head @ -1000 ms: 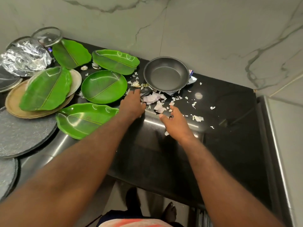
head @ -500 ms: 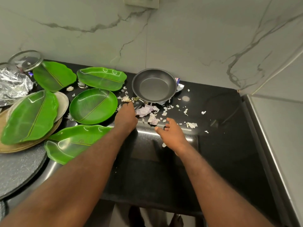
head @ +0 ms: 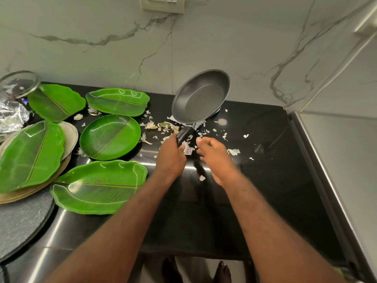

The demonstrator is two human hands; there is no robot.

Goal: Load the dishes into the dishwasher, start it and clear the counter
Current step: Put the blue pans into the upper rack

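Grey frying pan point(head: 201, 99): rigid, probably light, tilted.
Hold: black handle point(head: 184, 134), possibly slippery.
Left hand point(head: 171, 156): clamped round handle.
Right hand point(head: 216, 154): relaxed, empty, alongside.

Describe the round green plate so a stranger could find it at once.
On the black counter, green plates lie left of the grey frying pan. The round green plate sits mid-cluster; it alone is round, its neighbours long and leaf-shaped.

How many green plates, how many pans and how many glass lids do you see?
Green plates: 5
Pan: 1
Glass lid: 1
Total: 7
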